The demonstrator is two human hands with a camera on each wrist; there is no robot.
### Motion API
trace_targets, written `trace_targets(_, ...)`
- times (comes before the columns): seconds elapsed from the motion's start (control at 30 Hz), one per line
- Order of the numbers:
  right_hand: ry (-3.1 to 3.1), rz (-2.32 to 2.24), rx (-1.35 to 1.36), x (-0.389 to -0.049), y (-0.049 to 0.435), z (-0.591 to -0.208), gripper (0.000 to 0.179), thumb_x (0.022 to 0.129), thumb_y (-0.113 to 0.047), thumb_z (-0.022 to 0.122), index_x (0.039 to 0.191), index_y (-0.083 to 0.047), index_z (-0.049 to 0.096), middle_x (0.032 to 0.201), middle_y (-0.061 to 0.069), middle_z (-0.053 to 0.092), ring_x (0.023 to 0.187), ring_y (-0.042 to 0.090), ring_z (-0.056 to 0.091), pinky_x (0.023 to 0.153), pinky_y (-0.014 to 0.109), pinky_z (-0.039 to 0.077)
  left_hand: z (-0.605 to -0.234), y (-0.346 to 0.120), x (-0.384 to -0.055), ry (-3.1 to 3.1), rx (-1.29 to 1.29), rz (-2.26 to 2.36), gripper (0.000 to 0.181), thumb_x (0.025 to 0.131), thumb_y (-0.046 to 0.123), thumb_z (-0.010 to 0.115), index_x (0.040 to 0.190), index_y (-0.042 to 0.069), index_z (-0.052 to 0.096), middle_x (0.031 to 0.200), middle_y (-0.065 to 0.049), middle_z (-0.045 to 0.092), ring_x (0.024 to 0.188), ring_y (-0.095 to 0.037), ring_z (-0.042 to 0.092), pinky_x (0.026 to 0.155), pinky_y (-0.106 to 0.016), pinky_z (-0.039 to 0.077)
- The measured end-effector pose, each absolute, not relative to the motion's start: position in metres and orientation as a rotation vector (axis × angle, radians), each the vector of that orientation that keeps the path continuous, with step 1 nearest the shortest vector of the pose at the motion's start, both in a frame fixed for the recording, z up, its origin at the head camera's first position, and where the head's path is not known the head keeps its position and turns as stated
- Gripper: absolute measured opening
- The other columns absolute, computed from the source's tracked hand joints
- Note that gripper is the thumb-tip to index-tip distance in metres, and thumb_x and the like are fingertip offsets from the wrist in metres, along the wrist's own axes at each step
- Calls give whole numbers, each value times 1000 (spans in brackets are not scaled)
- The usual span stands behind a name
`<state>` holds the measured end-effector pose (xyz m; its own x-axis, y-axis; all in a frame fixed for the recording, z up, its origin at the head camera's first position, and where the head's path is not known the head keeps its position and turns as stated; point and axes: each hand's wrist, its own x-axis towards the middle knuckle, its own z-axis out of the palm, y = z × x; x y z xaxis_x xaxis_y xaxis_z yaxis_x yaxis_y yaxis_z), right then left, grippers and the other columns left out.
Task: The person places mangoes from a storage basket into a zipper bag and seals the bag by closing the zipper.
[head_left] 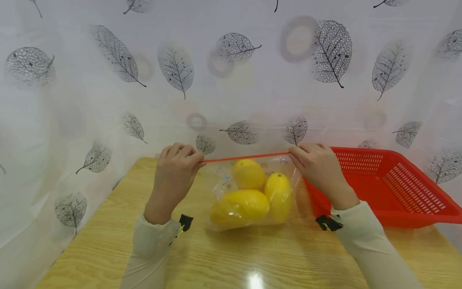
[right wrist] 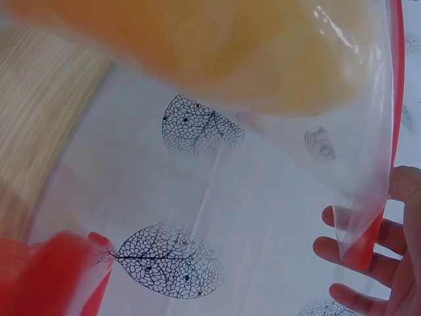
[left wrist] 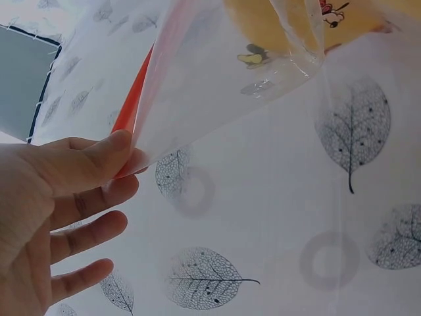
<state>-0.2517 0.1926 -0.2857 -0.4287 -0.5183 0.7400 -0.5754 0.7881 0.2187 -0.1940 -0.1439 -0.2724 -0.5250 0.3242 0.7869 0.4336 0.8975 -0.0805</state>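
A clear zip bag with a red top strip hangs between both hands, its top edge drawn straight. Several yellow mangoes lie inside it. My left hand pinches the left top corner between thumb and forefinger, the other fingers loosely bent, as the left wrist view shows with the bag's corner. At the opposite corner my right hand grips the red strip; in the right wrist view the corner folds over its fingers. Small cartoon prints dot the plastic.
A red plastic basket with slotted walls stands at the right, close to the right forearm. The wooden table lies beneath. Behind it hangs a white curtain printed with dark leaves.
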Motion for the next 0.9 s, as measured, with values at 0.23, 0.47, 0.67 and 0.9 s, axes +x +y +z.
trace_targets(0.23, -2127, 73, 787, -252, 199, -287, 22, 80, -17, 69, 100, -8, 70, 86, 12, 71, 79, 32, 66, 74, 49, 51, -273, -145, -194, -2161, -540, -153, 10, 78, 22, 70, 80, 13, 67, 82, -5, 66, 86, -28, 56, 87, -46, 45)
trace_targets(0.47, -2168, 64, 744, -250, 206, -286, 23, 79, -16, 70, 100, -8, 70, 91, 13, 71, 83, 33, 66, 77, 49, 50, -274, -147, -194, -2164, -547, -145, 11, 80, 24, 68, 81, 14, 67, 82, -4, 65, 86, -28, 56, 88, -46, 45)
trace_targets(0.67, -2183, 63, 728, -249, 212, -285, 25, 80, -15, 70, 103, -8, 69, 93, 15, 71, 84, 34, 66, 76, 49, 49, -273, -148, -194, -2172, -544, -149, 12, 80, 25, 68, 82, 13, 67, 81, -4, 65, 86, -28, 56, 87, -46, 45)
trace_targets(0.9, -2182, 53, 728, -247, 217, -285, 23, 79, -14, 70, 101, -7, 69, 92, 15, 71, 82, 34, 66, 74, 50, 50, -273, -147, -194, -2189, -548, -151, 11, 78, 24, 70, 81, 13, 67, 81, -4, 65, 86, -27, 56, 87, -45, 45)
